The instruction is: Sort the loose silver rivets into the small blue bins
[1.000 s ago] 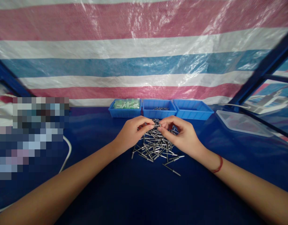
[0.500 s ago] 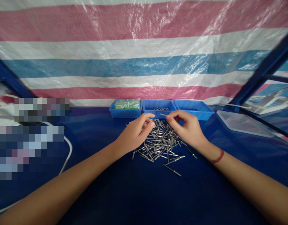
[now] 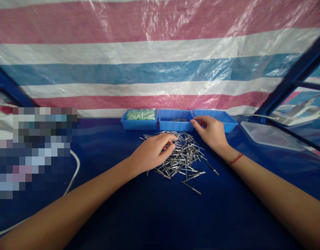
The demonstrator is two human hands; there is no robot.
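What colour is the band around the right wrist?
The wristband is red, seen best in the current head view.

The bare left hand [image 3: 153, 152] covers part of the heap of silver metal pins [image 3: 186, 152]. The bare right hand [image 3: 212, 132] hides part of the rightmost blue plastic bin [image 3: 227, 123]; whether its grip holds anything is too small to tell. Coarse pixel blocks [image 3: 37, 152] blur the left side. Picture edges cut off both forearms and the white cable [image 3: 76, 166].
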